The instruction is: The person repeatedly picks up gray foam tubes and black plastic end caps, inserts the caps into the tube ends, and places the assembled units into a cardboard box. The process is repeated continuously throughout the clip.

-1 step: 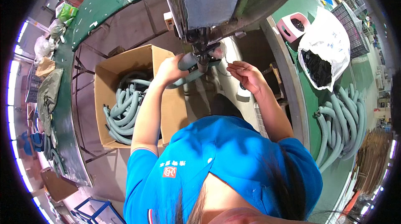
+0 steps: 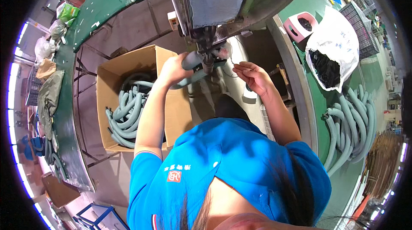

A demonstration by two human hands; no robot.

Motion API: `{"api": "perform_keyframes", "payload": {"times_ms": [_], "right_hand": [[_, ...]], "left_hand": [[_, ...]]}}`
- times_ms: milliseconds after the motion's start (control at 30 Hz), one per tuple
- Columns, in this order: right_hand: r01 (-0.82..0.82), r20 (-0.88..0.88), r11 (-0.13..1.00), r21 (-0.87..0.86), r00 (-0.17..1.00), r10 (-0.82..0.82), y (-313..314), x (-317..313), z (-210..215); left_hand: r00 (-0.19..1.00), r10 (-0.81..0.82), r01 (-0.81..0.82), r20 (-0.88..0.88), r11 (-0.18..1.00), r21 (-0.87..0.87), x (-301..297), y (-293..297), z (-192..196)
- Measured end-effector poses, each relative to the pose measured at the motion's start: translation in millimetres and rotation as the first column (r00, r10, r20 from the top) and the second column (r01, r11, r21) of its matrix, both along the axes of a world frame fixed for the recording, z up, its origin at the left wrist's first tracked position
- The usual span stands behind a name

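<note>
My left hand [image 2: 174, 71] is wrapped round a grey-green foam tube [image 2: 191, 61], holding its end against the working head [image 2: 207, 50] of a large metal machine [image 2: 216, 3]. Another stretch of tubing passes below that head, behind my hand. To the right of the head, my right hand [image 2: 252, 78] is raised with bent fingers drawn together near the thumb. Whatever lies between those fingertips is too small to make out. A clear, reddish container [image 2: 223, 51] sits beside the head, between it and my right hand.
On my left stands an open cardboard box [image 2: 178, 116] with several coiled tubes [image 2: 131, 110]. More tubes [image 2: 349, 127] lie on the green right-hand table, near a white sack [image 2: 337, 28] lined in black and a pink bin [image 2: 296, 28] of small dark parts. Another green table [image 2: 71, 114] runs along the far left.
Part of the machine's working head is blurred and looks slightly lower. The tube end in my left hand has shifted slightly. My right hand has hardly moved.
</note>
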State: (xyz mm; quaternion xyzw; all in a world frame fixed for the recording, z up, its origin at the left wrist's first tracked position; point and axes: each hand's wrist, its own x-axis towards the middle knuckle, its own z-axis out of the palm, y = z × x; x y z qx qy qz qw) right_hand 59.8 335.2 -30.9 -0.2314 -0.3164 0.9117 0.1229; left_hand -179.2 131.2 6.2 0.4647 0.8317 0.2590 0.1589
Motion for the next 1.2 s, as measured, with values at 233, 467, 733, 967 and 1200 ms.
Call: {"api": "perform_keyframes", "payload": {"times_ms": [233,467,733,967,1200], "right_hand": [[0.156,-0.059,0.986,0.054,0.986,-0.153,4,-18,14],[-0.094,-0.125,0.994,-0.053,0.988,0.087,5,-102,16],[-0.193,-0.111,0.977,0.095,0.973,0.203,-18,-116,42],[-0.205,-0.117,0.972,0.113,0.969,0.218,-14,-119,40],[-0.208,-0.091,0.968,0.144,0.971,0.222,-21,-123,50]], "left_hand": [[0.986,-0.101,0.101,-0.134,0.995,-0.011,15,-15,26],[0.987,-0.08,0.059,0.141,0.988,0.146,47,-81,46],[0.957,0.133,-0.153,0.258,0.986,0.061,79,-142,19],[0.924,0.168,-0.224,0.343,0.966,0.13,93,-137,18],[0.932,0.185,-0.234,0.312,0.964,0.128,99,-122,19]]}}
